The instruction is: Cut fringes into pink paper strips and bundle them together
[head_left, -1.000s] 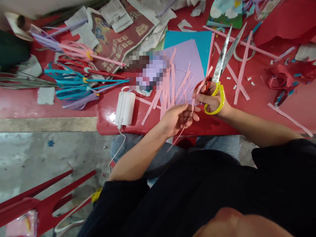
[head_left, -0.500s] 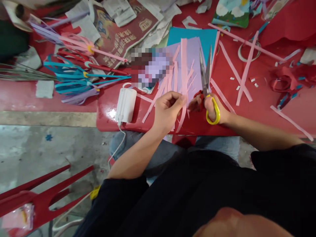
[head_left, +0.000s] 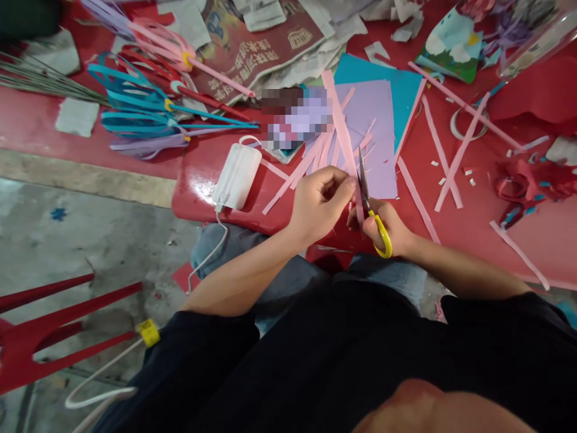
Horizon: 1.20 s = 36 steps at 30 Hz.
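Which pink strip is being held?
The pink strip pinched in the left hand, beside the scissors; the other strips in clear view lie on the table or paper.

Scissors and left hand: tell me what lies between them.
The head view shows a pink paper strip, pinched by the left hand, between that hand's fingertips and the scissors.

Dim light; white glare on red table [head_left: 192,189]; pixelated patch [head_left: 297,118].
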Motion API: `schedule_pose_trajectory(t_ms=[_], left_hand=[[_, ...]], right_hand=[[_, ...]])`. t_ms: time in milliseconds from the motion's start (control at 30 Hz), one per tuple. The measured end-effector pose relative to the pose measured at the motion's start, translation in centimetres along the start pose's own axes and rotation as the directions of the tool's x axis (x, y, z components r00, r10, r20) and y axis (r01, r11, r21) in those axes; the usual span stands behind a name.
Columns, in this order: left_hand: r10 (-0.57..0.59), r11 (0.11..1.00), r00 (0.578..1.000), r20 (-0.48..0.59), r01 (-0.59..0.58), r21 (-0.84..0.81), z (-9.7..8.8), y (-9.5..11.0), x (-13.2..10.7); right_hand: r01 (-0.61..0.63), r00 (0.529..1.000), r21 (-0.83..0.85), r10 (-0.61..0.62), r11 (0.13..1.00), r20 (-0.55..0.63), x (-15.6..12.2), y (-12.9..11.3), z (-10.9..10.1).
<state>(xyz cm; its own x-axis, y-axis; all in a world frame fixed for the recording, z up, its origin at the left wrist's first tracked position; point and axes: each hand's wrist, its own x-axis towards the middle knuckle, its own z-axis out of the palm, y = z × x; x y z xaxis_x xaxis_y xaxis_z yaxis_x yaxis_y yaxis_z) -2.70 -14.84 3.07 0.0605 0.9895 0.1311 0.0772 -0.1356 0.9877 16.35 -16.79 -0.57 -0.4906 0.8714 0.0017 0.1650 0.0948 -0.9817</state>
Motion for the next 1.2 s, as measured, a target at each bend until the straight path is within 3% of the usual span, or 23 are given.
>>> schedule_pose_trajectory(t_ms=[200,433,1200], left_hand=[[0.026,0.995,0.999,0.046,-0.031,0.093,0.3,-0.3,-0.3],[-0.019,0.998,0.993,0.113,0.012,0.061,0.5,-0.4,-0.6],[0.023,0.993,0.994,0.111,-0.035,0.109,0.5,-0.8,-0.2]], right_hand=[[-0.004,1.000,0.019,0.005,1.000,-0.022,0.0,0.1,0.0],[-0.011,0.999,0.040,0.012,0.999,-0.033,-0.1,0.2,0.1],[-0.055,0.998,0.094,0.057,0.994,-0.017,-0.2,1.2,0.3]])
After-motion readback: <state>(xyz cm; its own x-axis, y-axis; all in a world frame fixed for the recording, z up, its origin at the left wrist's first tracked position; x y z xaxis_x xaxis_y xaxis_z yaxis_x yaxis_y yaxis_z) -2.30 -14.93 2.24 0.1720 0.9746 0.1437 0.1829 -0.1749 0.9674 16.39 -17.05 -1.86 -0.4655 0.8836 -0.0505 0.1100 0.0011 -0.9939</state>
